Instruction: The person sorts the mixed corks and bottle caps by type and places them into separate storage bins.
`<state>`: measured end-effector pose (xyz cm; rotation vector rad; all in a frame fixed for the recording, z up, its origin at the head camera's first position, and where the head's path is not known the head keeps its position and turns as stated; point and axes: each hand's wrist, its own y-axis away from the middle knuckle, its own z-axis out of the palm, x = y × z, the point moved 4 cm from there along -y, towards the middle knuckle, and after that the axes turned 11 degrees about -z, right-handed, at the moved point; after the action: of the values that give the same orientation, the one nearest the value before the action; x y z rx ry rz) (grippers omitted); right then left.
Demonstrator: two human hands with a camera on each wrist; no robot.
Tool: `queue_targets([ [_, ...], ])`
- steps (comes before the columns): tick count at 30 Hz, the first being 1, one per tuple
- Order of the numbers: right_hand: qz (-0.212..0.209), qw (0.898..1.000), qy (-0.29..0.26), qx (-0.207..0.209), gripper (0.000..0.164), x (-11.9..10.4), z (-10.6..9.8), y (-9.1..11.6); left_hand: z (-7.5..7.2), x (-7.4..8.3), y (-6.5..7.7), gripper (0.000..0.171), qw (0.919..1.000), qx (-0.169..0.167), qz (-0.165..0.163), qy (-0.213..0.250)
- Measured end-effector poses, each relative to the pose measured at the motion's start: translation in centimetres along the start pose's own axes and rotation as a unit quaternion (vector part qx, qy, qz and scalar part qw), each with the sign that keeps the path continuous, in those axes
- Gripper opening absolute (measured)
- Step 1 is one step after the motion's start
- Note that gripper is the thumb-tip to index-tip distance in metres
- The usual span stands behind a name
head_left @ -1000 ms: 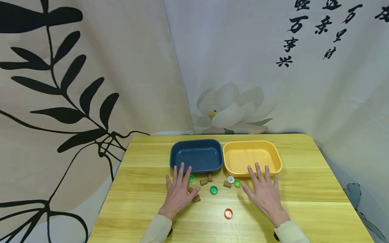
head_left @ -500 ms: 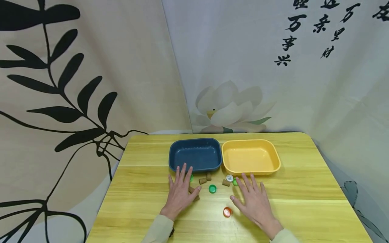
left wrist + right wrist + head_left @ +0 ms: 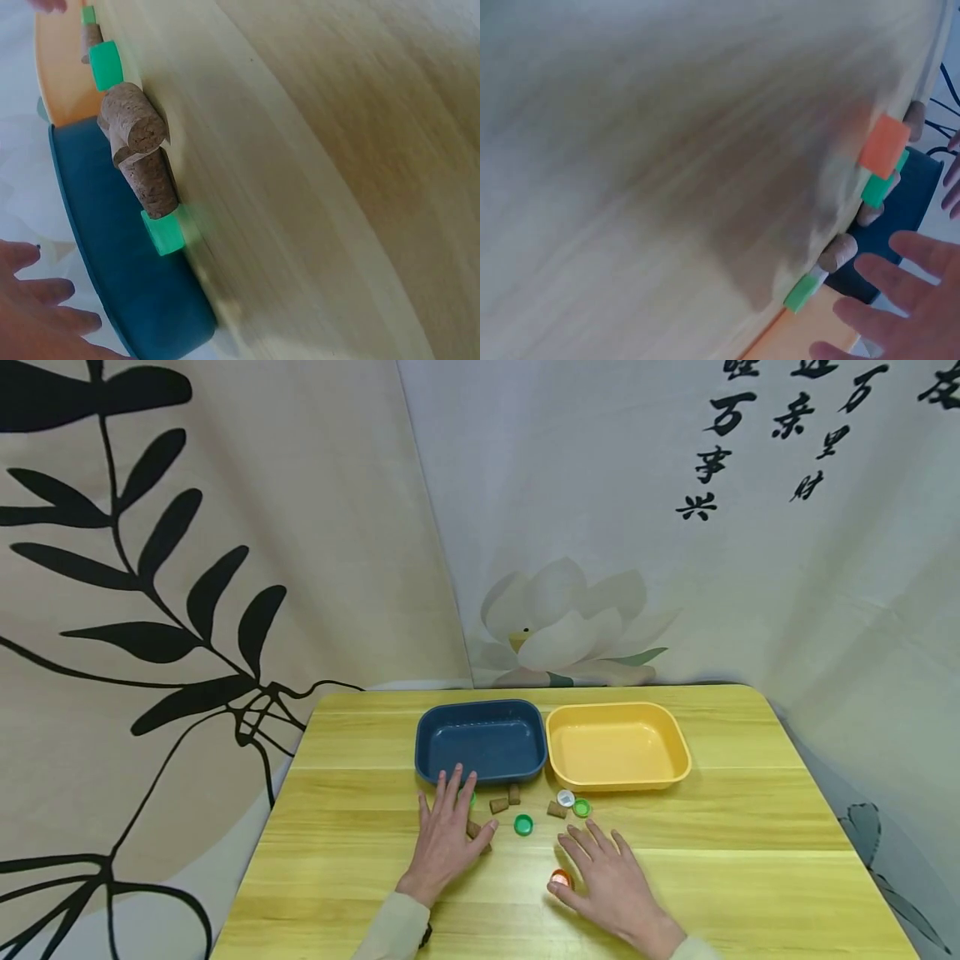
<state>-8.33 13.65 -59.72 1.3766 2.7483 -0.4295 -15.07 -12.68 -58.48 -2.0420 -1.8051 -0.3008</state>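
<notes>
My right hand (image 3: 611, 885), fingers spread and loosely bent, hovers by an orange bottle cap (image 3: 560, 878); its thumb is close to the cap, but contact cannot be made out. In the right wrist view the orange cap (image 3: 885, 146) stands beyond the fingers. My left hand (image 3: 446, 847) is spread over the table in front of the blue tray, holding nothing. Partly hidden under its thumb are corks (image 3: 473, 830), and a green cap sits behind its fingers. Between the hands lie a dark green cap (image 3: 523, 825) and a cork (image 3: 498, 806).
A blue tray (image 3: 480, 777) and a yellow tray (image 3: 618, 785) stand side by side at the back of the wooden table (image 3: 750, 827). Before them lie another cork (image 3: 557, 810), a white cap (image 3: 566, 797) and a light green cap (image 3: 581, 808). A printed curtain hangs behind.
My right hand has come back from the yellow tray's front edge, toward me and leftward, to the orange cap. The left hand has barely moved.
</notes>
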Motion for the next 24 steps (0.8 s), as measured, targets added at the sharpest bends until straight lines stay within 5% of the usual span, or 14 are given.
queue_targets([
  [16,-0.056,0.998,0.0,0.019,0.036,-0.59,0.68,0.19,0.33,0.22,0.04,0.08,1.0,0.002,0.005,0.006],
  [24,-0.04,0.998,-0.007,0.04,0.035,-0.12,0.0,0.21,0.28,0.52,0.04,0.08,0.9999,0.006,0.008,0.007],
])
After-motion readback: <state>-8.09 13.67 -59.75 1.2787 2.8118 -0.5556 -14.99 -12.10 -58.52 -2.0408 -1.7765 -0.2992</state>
